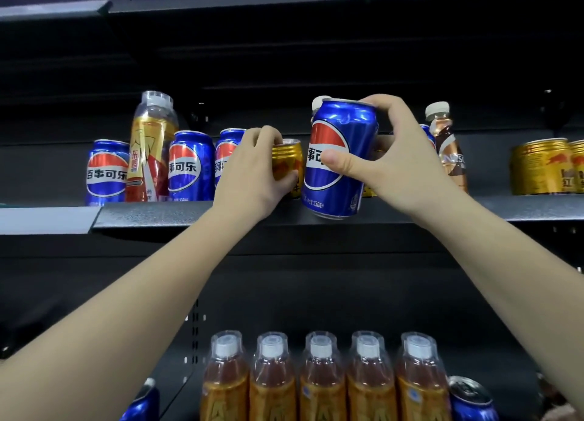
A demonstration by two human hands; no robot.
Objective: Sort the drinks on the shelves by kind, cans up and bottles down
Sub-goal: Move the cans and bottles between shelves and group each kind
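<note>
Pepsi can [339,158], tilted at the upper shelf [177,213] edge, is gripped by the right hand [384,158]; the left hand [249,167] grips a gold can [286,159] standing on that shelf.

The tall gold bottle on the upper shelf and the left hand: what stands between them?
In the head view, two blue cans stand between the gold bottle and the left hand, which grips a gold can.
</note>
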